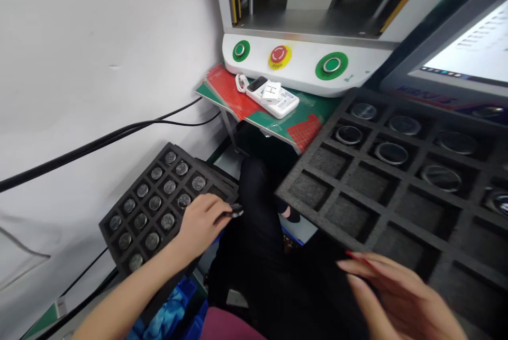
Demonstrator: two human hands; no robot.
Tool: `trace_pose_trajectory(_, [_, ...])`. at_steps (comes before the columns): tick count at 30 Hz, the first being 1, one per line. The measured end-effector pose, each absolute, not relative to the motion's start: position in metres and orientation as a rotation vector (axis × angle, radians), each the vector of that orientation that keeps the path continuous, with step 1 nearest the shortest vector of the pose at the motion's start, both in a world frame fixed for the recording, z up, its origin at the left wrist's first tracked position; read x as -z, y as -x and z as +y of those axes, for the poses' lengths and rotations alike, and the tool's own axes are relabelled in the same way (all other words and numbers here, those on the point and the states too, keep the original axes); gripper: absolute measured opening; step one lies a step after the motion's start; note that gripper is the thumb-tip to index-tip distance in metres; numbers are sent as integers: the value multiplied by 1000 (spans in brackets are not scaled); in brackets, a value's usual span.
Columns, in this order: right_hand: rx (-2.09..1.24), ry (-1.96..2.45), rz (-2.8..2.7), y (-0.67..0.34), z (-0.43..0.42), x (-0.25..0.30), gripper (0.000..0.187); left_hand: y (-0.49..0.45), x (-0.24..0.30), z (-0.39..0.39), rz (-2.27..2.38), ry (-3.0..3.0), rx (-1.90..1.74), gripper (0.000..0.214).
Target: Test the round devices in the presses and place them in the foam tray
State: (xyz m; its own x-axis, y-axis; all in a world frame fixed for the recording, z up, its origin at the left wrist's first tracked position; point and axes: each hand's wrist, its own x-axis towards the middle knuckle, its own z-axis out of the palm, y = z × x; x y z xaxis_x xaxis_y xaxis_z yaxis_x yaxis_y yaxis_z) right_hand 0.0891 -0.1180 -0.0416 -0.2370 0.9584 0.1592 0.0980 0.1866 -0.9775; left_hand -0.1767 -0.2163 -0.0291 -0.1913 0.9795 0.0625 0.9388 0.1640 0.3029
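My left hand (204,218) is closed, pinching a small dark part with a shiny edge (235,210); its exact kind is hard to make out. It hovers beside the near right side of a black foam tray (148,205), whose square pockets hold several round, watch-like modules (167,220). My right hand (397,297) is at the lower right, fingers stretched out and thumb apart. A thin red edge (359,259) shows by its fingertips; I cannot tell what it is. Near it lies a larger black foam tray (337,202) with several clear-topped round pieces (391,153) in its far pockets.
A white machine with green buttons (331,65) and a red stop button (278,54) stands ahead. On its green ledge lies a white handheld device (273,98) with a coiled cable. A monitor (468,44) is at right, black cables (119,134) at left, blue bins (184,295) below.
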Motion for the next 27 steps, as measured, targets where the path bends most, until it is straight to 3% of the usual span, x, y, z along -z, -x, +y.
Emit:
trace_pose_trajectory(6, [-1285,789,-1727,-61,-118,22,38,128,13,-192,1821,-2268,-1010,14])
trace_pose_trajectory(11, [-1338,835,-1725,-58,-116,18,29,112,0,-177,1626,-2361,-1067,12])
trace_pose_trajectory(18, [-1492,916,-1306,-79,-112,4,25,91,-10,-170,1579,-2249,-1213,15])
trace_pose_trajectory(21, [-1201,987,-1132,-111,-91,2,31,91,-9,-170,1577,-2302,-1180,13])
trace_pose_trajectory(27, [-59,1173,-1200,-216,-18,30,32,104,4,-153,1496,-2468,-1072,21])
